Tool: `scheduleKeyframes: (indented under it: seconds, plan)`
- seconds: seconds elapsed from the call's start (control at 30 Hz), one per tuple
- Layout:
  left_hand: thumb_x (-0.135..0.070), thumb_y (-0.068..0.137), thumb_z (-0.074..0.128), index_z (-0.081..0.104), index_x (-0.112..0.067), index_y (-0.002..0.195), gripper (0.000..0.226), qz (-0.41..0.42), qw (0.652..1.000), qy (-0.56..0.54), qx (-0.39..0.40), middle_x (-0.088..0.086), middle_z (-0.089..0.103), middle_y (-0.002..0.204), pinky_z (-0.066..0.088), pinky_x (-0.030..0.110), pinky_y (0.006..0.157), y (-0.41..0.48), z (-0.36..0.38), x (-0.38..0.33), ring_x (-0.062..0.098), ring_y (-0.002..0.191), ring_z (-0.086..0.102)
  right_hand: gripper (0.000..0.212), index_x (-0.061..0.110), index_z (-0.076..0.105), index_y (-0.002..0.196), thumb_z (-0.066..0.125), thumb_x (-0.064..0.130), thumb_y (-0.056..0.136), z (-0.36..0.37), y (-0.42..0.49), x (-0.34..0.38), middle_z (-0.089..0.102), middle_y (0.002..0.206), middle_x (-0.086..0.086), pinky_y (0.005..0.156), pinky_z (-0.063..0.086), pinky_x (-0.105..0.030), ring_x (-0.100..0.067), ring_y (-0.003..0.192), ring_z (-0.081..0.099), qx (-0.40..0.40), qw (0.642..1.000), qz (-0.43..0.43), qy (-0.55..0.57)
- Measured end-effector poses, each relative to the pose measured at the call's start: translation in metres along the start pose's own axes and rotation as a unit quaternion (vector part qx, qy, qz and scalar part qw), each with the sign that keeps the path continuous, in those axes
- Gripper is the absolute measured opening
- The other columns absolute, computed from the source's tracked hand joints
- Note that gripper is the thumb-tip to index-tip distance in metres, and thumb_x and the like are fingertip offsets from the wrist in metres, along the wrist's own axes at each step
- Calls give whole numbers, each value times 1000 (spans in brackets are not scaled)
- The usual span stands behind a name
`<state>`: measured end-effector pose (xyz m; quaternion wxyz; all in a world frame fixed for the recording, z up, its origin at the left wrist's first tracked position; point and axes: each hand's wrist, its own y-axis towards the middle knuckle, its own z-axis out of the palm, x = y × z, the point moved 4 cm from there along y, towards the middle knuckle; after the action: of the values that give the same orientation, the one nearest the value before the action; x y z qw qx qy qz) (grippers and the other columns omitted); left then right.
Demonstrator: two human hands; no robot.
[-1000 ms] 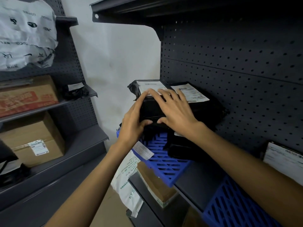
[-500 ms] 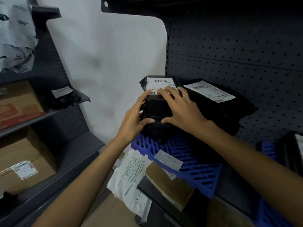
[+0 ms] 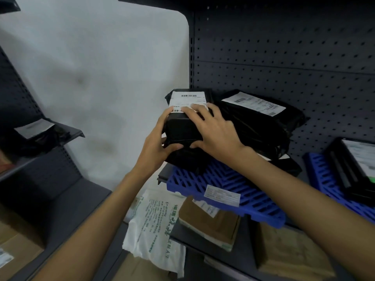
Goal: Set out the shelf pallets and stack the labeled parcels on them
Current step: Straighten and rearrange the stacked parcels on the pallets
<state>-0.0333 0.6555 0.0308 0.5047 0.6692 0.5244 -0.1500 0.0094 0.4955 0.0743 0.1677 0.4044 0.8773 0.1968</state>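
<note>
The one head-worn wide-angle camera looks forward and down, from close range, at the shelf (image 3: pixel 163 175) and pallet (image 3: pixel 227 180) right of centre, wall (image 3: pixel 91 78) far left.

Blue slatted pallet (image 3: pixel 223 179) lying flat on the dark shelf (image 3: pixel 163 175), its near corner overhanging the edge and a white sticker (image 3: pixel 222 195) near its front. Boxy black parcel (image 3: pixel 182 130), barcode label (image 3: pixel 188 101) facing up, at the pallet's rear left, gripped by the left hand (image 3: pixel 156 147) and right hand (image 3: pixel 215 130). Second black parcel (image 3: pixel 257 122), label up, lies just beside it on the right. Farther right, another blue pallet (image 3: pixel 318 173) carries a third labeled parcel (image 3: pixel 353 165).
</note>
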Motion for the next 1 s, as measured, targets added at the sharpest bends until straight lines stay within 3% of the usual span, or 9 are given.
scheduleKeyframes:
  seconds: [0.13, 0.2, 0.3, 0.37, 0.5, 0.63, 0.7, 0.8, 1.0]
  plan:
    - [-13, 83, 75, 19, -31, 152, 91, 25, 998, 51, 30, -5, 42, 147, 50, 35, 101, 5, 1, -5, 14, 128, 49, 101, 30, 22, 152, 80, 45, 71, -3, 1, -6, 31, 152, 2, 69, 59, -46, -29, 139, 29, 1, 1000, -7, 4]
    - [-26, 82, 76, 22, -30, 151, 88, 33, 992, 122, 25, -3, 40, 147, 50, 40, 101, 6, -5, -9, 15, 127, 48, 99, 27, 20, 152, 78, 46, 74, -5, -1, -10, 30, 153, 1, 82, 57, -47, -27, 140, 28, 11, 999, -27, 29]
    - [-57, 82, 63, 35, -28, 145, 75, 71, 966, 250, 3, 1, 37, 145, 49, 43, 98, 11, -14, -28, 21, 127, 46, 91, 24, 21, 153, 70, 50, 81, -15, -11, -26, 27, 157, -3, 112, 36, -45, -23, 144, 26, 17, 997, -48, 61]
    - [-63, 84, 55, 45, -25, 140, 68, 106, 944, 313, -5, 5, 40, 145, 44, 44, 102, 19, -10, -46, 24, 130, 43, 77, 26, 25, 151, 59, 55, 88, -27, -21, -47, 27, 158, -1, 117, 27, -42, -21, 143, 29, -2, 998, -40, 44]
    - [-55, 92, 51, 56, -19, 132, 54, 185, 918, 350, 17, 5, 54, 131, 39, 44, 107, 35, 25, -81, 26, 128, 46, 56, 25, 39, 145, 40, 54, 98, -50, -42, -104, 42, 149, 1, 115, 26, -43, -20, 136, 40, -41, 998, 13, 34]
    - [-43, 96, 53, 54, -16, 135, 47, 229, 913, 334, 44, 4, 55, 131, 40, 38, 107, 37, 75, -112, 23, 133, 43, 48, 20, 46, 138, 39, 48, 100, -55, -60, -168, 55, 134, -5, 101, 41, -42, -28, 121, 52, -29, 997, 62, 45]
    - [-40, 97, 53, 48, -18, 140, 49, 215, 922, 316, 58, 2, 51, 135, 45, 35, 100, 34, 101, -125, 20, 130, 44, 50, 25, 39, 142, 39, 50, 99, -49, -67, -196, 54, 135, -8, 96, 45, -43, -31, 121, 52, 9, 994, 90, 54]
    - [-43, 98, 50, 40, -19, 146, 54, 184, 932, 304, 75, 1, 44, 141, 50, 41, 94, 35, 136, -130, 22, 127, 46, 57, 39, 23, 148, 35, 59, 97, -36, -76, -224, 42, 147, -6, 101, 42, -51, -30, 132, 41, 86, 986, 99, 100]
    - [-63, 93, 30, 21, -30, 153, 69, 78, 956, 273, 74, 1, 11, 162, 43, 51, 101, 38, 182, -121, 32, 139, 36, 71, 48, 15, 149, 54, 57, 91, -19, -80, -261, 31, 156, 5, 109, 37, -44, -19, 139, 35, 163, 965, 12, 207]
